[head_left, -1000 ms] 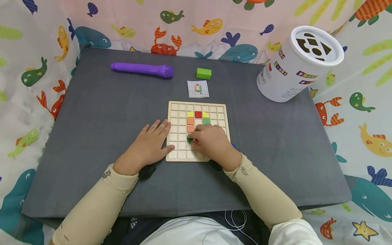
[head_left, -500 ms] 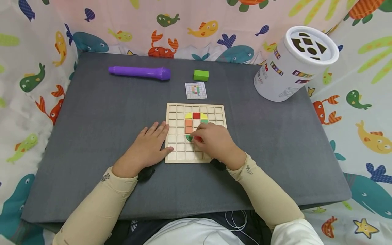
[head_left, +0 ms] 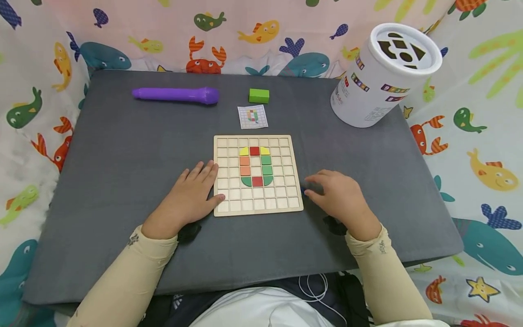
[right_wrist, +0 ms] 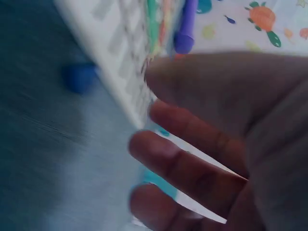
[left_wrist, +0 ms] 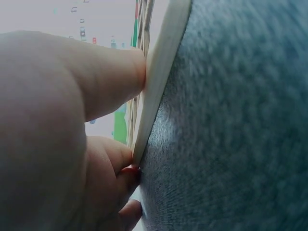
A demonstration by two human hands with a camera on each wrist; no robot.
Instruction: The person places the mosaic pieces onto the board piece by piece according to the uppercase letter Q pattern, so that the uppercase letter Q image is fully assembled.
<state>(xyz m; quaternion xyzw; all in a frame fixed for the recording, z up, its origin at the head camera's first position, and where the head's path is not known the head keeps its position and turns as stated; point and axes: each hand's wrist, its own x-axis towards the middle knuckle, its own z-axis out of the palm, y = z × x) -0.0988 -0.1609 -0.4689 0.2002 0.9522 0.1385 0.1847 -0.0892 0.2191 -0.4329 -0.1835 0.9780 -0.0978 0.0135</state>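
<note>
A square wooden grid board (head_left: 229,200) lies on the grey table. On it several coloured tiles form a closed ring: yellow corner pieces and a red tile (head_left: 254,151) on top, orange squares at the left, green squares at the right, green rounded corners and another red tile (head_left: 257,181) below. My left hand (head_left: 184,200) rests flat at the board's left edge, thumb on its surface. Just right of the board hovers my right hand (head_left: 341,197), fingers loosely bent and holding nothing. A small blue piece (right_wrist: 79,77) lies beside the board, near that hand but apart from it.
Behind the board lie a printed pattern card (head_left: 253,116) and a green block (head_left: 259,96). A purple microphone-shaped stick (head_left: 175,94) is at the back left. At the back right stands a white canister (head_left: 376,81) with shaped holes in its lid.
My right hand has left the lower tiles and moved right, off the board. The bottom red tile and green corners now show fully. My left hand keeps its place on the board.
</note>
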